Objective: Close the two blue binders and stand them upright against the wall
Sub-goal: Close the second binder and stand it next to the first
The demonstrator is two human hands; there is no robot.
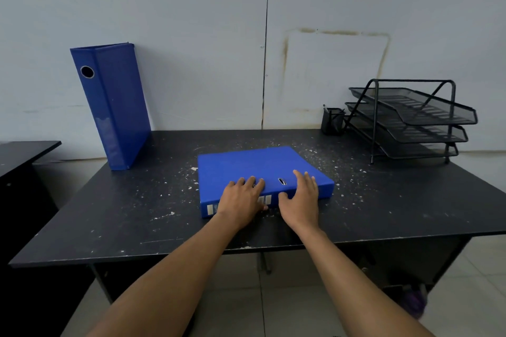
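One blue binder (116,107) stands closed and upright at the back left of the black desk (123,213), leaning against the white wall (205,49), its spine with a round hole facing me. A second blue binder (254,165) lies flat and closed in the middle of the desk, spine toward me. My left hand (242,200) rests on its near edge with fingers spread over the cover and thumb at the spine. My right hand (301,197) lies beside it on the same edge, fingers on the cover, thumb against the spine.
A black three-tier mesh paper tray (416,117) stands at the back right, with a small black mesh pen cup (332,120) to its left. Another dark desk (24,153) sits at the far left. The desk surface carries white paint specks.
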